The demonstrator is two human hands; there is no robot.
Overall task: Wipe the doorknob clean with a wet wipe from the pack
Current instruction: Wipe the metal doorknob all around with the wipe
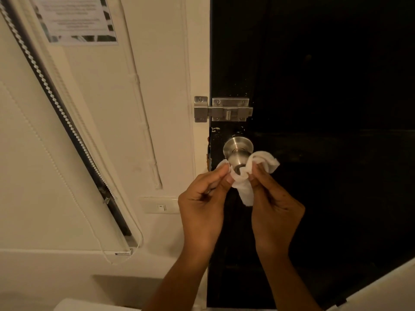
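Observation:
A round brushed-metal doorknob (237, 151) juts from the left edge of a black door (325, 86). A crumpled white wet wipe (262, 162) is draped around the knob's front end, one flap hanging below. My left hand (202, 198) pinches the wipe's left end beside the knob. On the other side, my right hand (272, 205) grips the right part of the wipe with fingertips at the knob. The pack of wipes is out of sight.
A metal slide bolt (223, 109) spans door and cream frame just above the knob. A wall switch (161, 207) sits left of my left hand. A window blind with a cord (67, 122) runs diagonally at the left. A paper notice (76, 19) hangs top left.

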